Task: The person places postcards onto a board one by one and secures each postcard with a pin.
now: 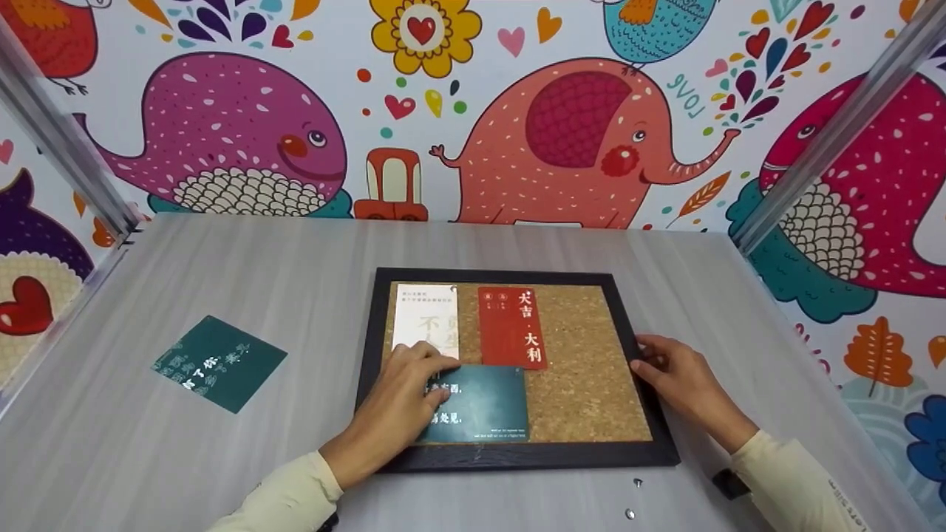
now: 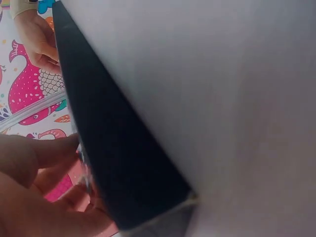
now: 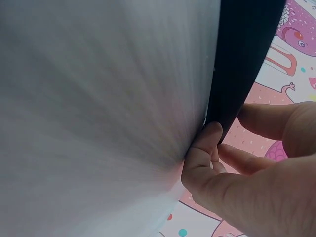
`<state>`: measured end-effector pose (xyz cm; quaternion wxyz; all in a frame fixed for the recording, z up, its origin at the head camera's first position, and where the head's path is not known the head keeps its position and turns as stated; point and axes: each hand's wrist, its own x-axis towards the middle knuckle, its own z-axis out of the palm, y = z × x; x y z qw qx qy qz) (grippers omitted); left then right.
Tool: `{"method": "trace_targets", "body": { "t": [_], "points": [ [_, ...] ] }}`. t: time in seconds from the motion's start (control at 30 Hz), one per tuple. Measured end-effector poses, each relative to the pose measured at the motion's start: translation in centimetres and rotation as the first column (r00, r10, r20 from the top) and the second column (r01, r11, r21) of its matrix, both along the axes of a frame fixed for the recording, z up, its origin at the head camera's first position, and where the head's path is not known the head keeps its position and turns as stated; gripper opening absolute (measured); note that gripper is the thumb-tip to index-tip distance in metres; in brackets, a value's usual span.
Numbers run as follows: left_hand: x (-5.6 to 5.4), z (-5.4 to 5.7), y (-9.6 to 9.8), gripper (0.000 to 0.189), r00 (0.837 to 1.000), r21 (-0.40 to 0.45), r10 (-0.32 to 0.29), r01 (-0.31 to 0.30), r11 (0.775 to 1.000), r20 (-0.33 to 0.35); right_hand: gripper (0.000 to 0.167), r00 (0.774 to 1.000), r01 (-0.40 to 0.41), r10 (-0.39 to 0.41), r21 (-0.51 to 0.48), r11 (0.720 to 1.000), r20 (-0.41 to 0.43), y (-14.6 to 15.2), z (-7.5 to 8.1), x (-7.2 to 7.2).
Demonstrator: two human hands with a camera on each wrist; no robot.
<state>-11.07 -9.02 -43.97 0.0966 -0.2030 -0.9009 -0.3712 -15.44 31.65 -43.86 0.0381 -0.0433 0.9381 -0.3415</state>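
Note:
A black-framed corkboard (image 1: 589,406) lies on the table in the head view. A white card (image 1: 414,318) and a red card (image 1: 502,332) sit on its upper part, each with a small pin at the top. Below them is a dark green card (image 1: 491,403) with white writing; its left part is hidden. My left hand (image 1: 403,388) rests over that part, thumb and fingertips touching the card, apart from each other. My right hand (image 1: 687,380) holds the frame's right side; in the right wrist view its thumb and fingers (image 3: 202,158) grip the black edge.
A second green card (image 1: 219,364) lies turned on the table at the left. Two small shiny pins (image 1: 630,513) are on the table below the board's lower right. A wall (image 1: 421,111) printed with cartoon animals rises behind the table, with metal posts (image 1: 835,125) at its sides.

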Motion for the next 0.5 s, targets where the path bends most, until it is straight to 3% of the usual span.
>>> {"method": "trace_targets", "body": {
  "t": [0.2, 0.37, 0.5],
  "points": [
    [0.0, -0.4, 0.1, 0.036, 1.0, -0.04, 0.021, -0.022, 0.999, -0.01, 0.051, 1.0, -0.004, 0.004, -0.001, 1.0, 0.005, 0.0, 0.0, 0.0],
    [-0.5, -1.9, -0.1, 0.034, 0.995, -0.075, 0.01, -0.018, 0.997, -0.101, 0.05, 1.0, -0.004, 0.004, -0.005, 1.0, 0.0, 0.0, 0.1, 0.0],
    [-0.3, -1.5, 0.1, 0.032, 0.993, -0.092, 0.01, -0.021, 0.996, -0.114, 0.05, 1.0, -0.009, 0.009, -0.002, 1.0, -0.015, 0.0, 0.0, -0.1]
  ]
}}
